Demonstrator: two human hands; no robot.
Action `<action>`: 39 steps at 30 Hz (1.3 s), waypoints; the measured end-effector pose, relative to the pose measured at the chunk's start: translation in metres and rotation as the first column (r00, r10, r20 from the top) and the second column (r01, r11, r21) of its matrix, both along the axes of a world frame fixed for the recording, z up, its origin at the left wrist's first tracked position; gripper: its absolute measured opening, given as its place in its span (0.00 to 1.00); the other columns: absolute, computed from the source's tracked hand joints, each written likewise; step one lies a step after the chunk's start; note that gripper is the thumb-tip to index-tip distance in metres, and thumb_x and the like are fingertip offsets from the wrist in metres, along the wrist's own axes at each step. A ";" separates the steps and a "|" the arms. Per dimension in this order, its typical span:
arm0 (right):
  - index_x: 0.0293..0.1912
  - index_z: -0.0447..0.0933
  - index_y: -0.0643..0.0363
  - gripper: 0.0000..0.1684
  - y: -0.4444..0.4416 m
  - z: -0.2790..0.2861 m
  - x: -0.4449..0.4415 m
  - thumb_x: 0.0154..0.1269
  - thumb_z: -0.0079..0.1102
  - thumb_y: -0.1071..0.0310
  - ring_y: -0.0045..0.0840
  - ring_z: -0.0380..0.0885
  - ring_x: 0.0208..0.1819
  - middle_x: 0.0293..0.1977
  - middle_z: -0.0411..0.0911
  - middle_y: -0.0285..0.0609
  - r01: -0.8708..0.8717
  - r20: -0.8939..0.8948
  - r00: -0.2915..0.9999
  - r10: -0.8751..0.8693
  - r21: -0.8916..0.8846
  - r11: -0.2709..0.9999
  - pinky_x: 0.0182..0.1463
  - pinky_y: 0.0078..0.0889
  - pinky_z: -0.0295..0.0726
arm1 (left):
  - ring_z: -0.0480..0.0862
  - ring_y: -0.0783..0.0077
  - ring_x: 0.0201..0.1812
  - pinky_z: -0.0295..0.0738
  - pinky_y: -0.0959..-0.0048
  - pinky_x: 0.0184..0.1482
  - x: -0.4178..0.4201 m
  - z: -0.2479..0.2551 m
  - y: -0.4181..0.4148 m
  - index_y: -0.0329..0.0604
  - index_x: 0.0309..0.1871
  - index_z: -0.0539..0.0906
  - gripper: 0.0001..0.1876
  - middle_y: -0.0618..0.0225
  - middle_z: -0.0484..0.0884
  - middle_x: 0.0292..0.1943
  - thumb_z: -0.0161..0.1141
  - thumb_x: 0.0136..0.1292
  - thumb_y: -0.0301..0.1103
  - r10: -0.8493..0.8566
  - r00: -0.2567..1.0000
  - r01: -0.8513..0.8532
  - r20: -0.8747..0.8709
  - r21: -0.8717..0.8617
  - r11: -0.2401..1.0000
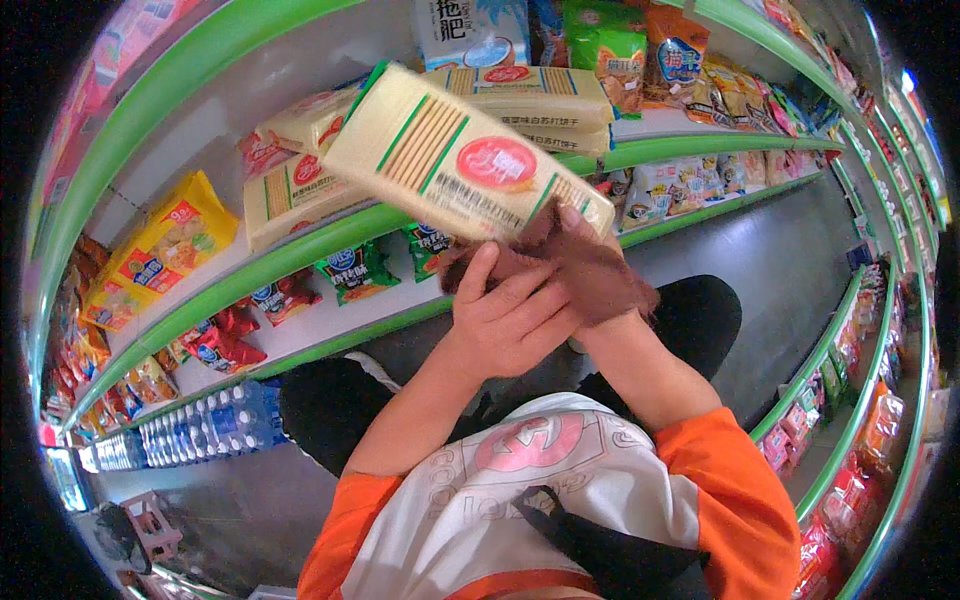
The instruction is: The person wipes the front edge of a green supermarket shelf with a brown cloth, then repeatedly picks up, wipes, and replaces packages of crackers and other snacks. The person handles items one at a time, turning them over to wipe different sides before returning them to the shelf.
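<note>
A long cream pack of soda crackers point(457, 161) with a red oval mark is held tilted above the shelf edge. My right hand point(592, 240) grips its near right end, with a brown cloth point(600, 281) bunched over the palm and wrist. Beneath the pack, my left hand point(510, 315) touches the same cloth with spread fingers; whether it grips the cloth is hard to tell. Similar cracker packs point(525, 90) lie stacked on the shelf behind, and more point(300, 187) lie to the left.
Green-edged shelves point(375, 225) curve across the front, carrying a yellow snack bag point(165, 247) and other bagged snacks. Water bottles point(210, 424) stand low at the left. Another stocked shelf point(840, 420) runs along the right side. A pink crate point(152, 525) is on the floor at lower left.
</note>
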State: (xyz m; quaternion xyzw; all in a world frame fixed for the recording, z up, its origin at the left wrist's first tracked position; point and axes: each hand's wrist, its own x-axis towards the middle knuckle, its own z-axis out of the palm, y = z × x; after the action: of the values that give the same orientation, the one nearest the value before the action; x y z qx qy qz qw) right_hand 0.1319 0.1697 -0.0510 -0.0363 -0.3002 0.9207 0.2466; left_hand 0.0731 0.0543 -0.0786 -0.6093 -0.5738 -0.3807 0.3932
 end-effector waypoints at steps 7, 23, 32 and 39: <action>0.58 0.71 0.65 0.25 -0.015 0.019 0.028 0.64 0.63 0.66 0.28 0.80 0.51 0.52 0.78 0.45 0.024 0.239 0.967 -0.087 0.257 0.966 0.54 0.33 0.81 | 0.80 0.60 0.50 0.60 0.48 0.63 -0.055 0.007 -0.013 0.52 0.37 0.86 0.11 0.64 0.82 0.47 0.54 0.54 0.35 0.217 0.976 -0.217 0.035 0.310 0.926; 0.58 0.64 0.61 0.45 0.001 0.006 0.044 0.42 0.80 0.69 0.27 0.78 0.52 0.51 0.77 0.45 0.150 -0.143 0.842 -0.520 0.988 -0.029 0.55 0.32 0.77 | 0.82 0.56 0.52 0.69 0.53 0.63 -0.001 0.045 -0.013 0.42 0.53 0.80 0.18 0.59 0.83 0.53 0.53 0.61 0.36 -0.087 0.992 0.090 0.093 -0.024 0.996; 0.58 0.65 0.64 0.48 0.007 0.017 0.054 0.37 0.83 0.66 0.27 0.76 0.53 0.51 0.74 0.44 0.259 -0.094 0.862 -0.498 0.927 0.273 0.58 0.32 0.75 | 0.83 0.55 0.50 0.73 0.59 0.58 -0.088 0.041 -0.040 0.39 0.49 0.83 0.16 0.58 0.85 0.50 0.47 0.68 0.36 0.231 0.931 -0.267 0.283 0.095 0.959; 0.60 0.64 0.63 0.48 0.016 0.013 0.049 0.43 0.82 0.63 0.29 0.76 0.54 0.53 0.74 0.45 0.254 0.065 0.896 -0.439 0.735 0.628 0.58 0.34 0.76 | 0.80 0.62 0.55 0.72 0.64 0.61 -0.078 0.054 -0.038 0.35 0.56 0.79 0.22 0.56 0.80 0.55 0.36 0.76 0.40 -0.425 0.393 -0.141 0.816 0.510 0.848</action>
State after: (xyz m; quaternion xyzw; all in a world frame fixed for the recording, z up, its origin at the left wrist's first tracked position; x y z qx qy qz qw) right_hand 0.1813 0.1855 -0.0378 -0.1059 -0.6457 0.6555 0.3771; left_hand -0.0050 0.0164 -0.0249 -0.2251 -0.5150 -0.8177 0.1242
